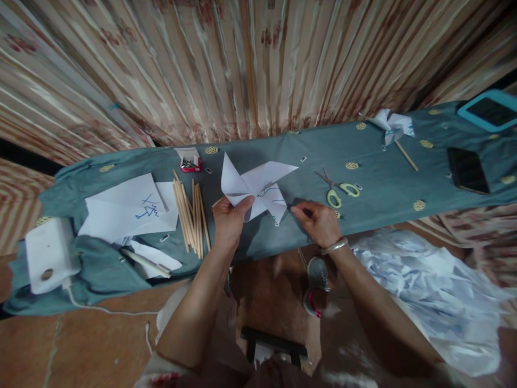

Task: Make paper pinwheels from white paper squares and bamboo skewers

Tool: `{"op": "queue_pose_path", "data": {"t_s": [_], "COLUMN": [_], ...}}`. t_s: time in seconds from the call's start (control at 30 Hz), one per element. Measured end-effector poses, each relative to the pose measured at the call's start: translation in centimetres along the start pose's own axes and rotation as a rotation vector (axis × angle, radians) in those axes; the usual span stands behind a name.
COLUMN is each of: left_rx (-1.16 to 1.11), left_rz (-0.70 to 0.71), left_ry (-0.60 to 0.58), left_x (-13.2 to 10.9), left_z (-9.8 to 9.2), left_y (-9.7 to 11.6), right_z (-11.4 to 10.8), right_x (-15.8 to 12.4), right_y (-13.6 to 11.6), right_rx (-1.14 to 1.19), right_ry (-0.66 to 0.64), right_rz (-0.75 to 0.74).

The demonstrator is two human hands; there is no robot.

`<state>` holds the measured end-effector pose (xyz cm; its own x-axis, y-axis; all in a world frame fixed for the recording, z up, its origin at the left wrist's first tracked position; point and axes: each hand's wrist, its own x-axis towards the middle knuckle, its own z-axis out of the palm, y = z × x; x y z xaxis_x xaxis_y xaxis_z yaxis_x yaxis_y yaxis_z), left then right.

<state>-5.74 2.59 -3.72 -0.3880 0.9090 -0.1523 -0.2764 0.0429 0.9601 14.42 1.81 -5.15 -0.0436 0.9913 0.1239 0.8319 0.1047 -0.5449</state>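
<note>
A white paper pinwheel (264, 191) with blue pen lines is held up over the cloth by my left hand (232, 215), its thumb pressed near the pinwheel's middle. Just to the right, apart from the paper, my right hand (319, 221) has its fingertips pinched together; whatever they hold, if anything, is too small to make out. Scissors (337, 193) with light green handles lie partly spread beyond my right hand. Thin wooden sticks (191, 215) lie in a bundle left of my left hand. Behind them stands an open red box (190, 163) of small metal pieces.
Paper sheets (121, 207) and a white device with a cable (50, 253) lie left on the green cloth (283, 145). A pinwheel on a stick (393, 129), a phone (468, 170) and a blue-framed tablet (490, 110) lie right. Below is a plastic bag of paper scraps (436, 296).
</note>
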Motion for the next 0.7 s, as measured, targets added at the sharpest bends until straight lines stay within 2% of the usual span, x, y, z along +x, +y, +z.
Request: {"op": "queue_pose_path", "data": {"t_s": [0.13, 0.3, 0.5, 0.7], "left_rx": [-0.008, -0.017, 0.007, 0.002], "left_rz": [-0.006, -0.02, -0.018, -0.021], "left_ry": [0.007, -0.011, -0.024, -0.023], "left_x": [0.0, -0.3, -0.3, -0.3], "left_z": [0.2, 0.4, 0.3, 0.5], "left_y": [-0.2, -0.1, -0.2, -0.1], "right_z": [0.2, 0.0, 0.2, 0.7], "right_x": [0.5, 0.3, -0.4, -0.8], "right_y": [-0.1, 0.3, 0.1, -0.5], "right_rx": [0.012, 0.039, -0.015, -0.086], "right_ry": [-0.109, -0.142, -0.101, -0.082], "right_rz": [-0.008, -0.06, -0.234, -0.27]}}
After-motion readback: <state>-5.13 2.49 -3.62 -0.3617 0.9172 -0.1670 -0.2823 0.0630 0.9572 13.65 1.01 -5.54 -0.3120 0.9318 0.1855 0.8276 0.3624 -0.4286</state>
